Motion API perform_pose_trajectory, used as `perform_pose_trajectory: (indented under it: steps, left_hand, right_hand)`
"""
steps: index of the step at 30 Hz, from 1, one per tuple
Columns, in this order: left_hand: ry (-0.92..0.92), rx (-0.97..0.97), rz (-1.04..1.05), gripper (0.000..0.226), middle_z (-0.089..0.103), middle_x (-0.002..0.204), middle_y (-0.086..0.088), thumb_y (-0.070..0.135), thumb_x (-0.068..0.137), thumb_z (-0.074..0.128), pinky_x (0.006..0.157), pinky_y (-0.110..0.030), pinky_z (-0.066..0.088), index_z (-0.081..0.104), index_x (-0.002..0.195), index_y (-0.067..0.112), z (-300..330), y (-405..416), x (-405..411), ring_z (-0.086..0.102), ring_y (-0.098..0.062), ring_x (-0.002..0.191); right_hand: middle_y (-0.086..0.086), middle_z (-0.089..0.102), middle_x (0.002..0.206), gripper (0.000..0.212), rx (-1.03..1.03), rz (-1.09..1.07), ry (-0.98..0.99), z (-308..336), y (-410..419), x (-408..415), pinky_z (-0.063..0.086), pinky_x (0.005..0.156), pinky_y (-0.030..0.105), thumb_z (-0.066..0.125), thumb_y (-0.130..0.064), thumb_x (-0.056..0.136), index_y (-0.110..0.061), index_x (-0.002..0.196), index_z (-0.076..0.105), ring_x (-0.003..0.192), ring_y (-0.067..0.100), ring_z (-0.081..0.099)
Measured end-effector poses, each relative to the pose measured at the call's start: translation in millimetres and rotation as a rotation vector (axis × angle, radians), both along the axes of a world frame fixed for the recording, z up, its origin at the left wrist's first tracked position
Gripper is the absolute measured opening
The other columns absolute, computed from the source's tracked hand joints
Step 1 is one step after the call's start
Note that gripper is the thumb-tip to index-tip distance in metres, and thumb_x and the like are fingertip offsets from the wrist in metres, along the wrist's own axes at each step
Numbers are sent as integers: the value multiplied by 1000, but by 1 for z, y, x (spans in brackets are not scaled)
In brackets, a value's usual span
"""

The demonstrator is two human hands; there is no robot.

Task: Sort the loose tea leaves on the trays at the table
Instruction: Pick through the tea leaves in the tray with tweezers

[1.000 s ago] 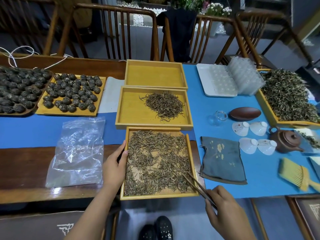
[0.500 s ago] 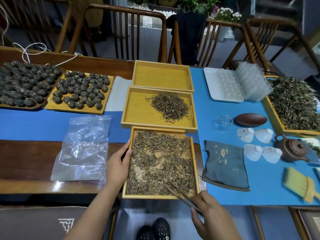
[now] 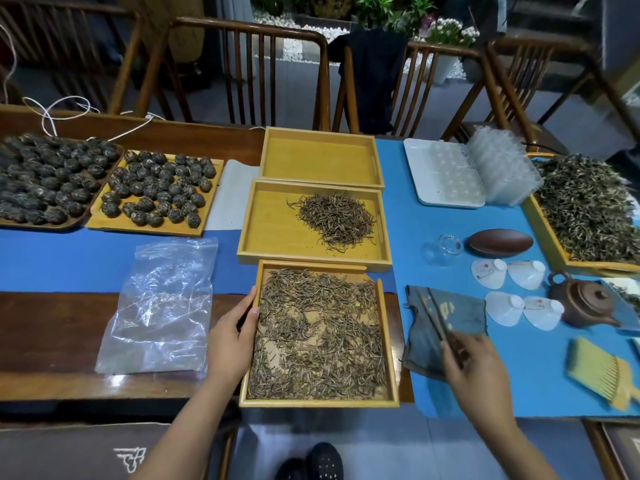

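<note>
Two hands at near tray [image 3: 250, 402]. Left hand [image 3: 230, 336] fingers curled on tray's left rim, loose tea leaves [image 3: 317, 336] just right of fingertips. Right hand [image 3: 476, 370] pinches chopsticks [image 3: 437, 318], tips over grey cloth [image 3: 464, 315], right of tray.

A tea room or tea shop: a long wooden table [image 3: 52, 341] under a blue runner [image 3: 450, 209] carries bamboo trays [image 3: 273, 251] of loose leaves [image 3: 336, 223], rolled tea balls [image 3: 156, 188] at its left end, and a clay teapot [image 3: 585, 303] with upturned white cups [image 3: 505, 308] at its right. Slatted wooden chairs [image 3: 249, 71] line the far edge, potted plants [image 3: 398, 12] beyond.
</note>
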State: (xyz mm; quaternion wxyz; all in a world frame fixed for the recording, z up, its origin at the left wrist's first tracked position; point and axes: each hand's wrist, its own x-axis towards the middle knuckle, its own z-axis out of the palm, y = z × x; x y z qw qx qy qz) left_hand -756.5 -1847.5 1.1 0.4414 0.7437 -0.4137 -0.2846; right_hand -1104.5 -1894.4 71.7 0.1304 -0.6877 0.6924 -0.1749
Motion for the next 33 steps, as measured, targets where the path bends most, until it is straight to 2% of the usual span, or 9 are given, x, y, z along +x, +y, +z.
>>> perform_pose_trajectory:
  steps: [6,14,19,21,23,25,29,31,33]
  left_hand:
    - [-6,-6,16,36,55,122,22,29,97,51,79,7,31,57,132,32,0,0,-1,49,2,114]
    - [11,1,28,36,56,122,21,28,97,52,81,0,35,57,132,32,-2,-1,-1,50,1,114]
    - [53,12,32,36,57,124,21,29,96,53,83,-4,34,57,131,35,-1,0,-2,50,3,114]
    - [61,24,31,36,58,123,21,29,97,53,81,-2,35,56,131,36,2,0,-2,50,11,110]
    - [60,30,31,36,59,118,24,30,97,53,76,2,35,56,132,37,4,0,-2,48,24,100]
    - [60,43,25,36,58,114,27,31,97,52,74,4,35,54,132,38,6,0,-3,46,30,93]
    - [108,62,48,45,58,122,16,28,97,53,79,5,32,47,142,26,7,-1,-4,49,15,106]
    - [62,75,41,43,56,120,17,29,97,51,79,1,31,49,140,25,8,-1,-4,50,4,108]
    - [-6,75,13,37,56,113,24,29,99,49,78,-6,33,52,135,28,9,1,-4,50,3,105]
  right_hand:
    - [21,59,82,15,47,-131,-1,-36,-55,-13,34,62,33,61,-13,88,1,87,66,82,39,55]
    - [20,58,86,17,23,-177,-57,-53,-57,-14,35,63,31,62,-18,89,-2,93,67,78,36,56]
    - [22,60,79,21,44,-148,-26,-49,-58,-14,39,62,35,64,-21,88,0,88,67,79,38,56]
    - [21,58,80,27,27,-178,-50,-44,-52,-10,40,65,37,64,-27,87,0,84,62,80,38,55]
    - [20,57,90,28,-72,-198,-98,-38,-38,1,42,75,39,61,-27,89,0,98,61,89,36,54]
    - [11,56,99,34,-99,-124,-195,-32,-18,20,43,82,34,54,-28,92,-2,113,60,95,24,54]
    - [-3,56,102,36,54,84,-446,-30,7,61,36,80,0,47,-35,89,-16,119,58,93,-8,54]
    - [-1,54,108,43,120,92,-493,-34,8,73,34,86,4,42,-39,90,-16,123,56,99,-6,52]
    - [2,52,116,51,186,43,-530,-37,8,77,32,95,18,35,-42,91,-13,129,53,107,3,48]
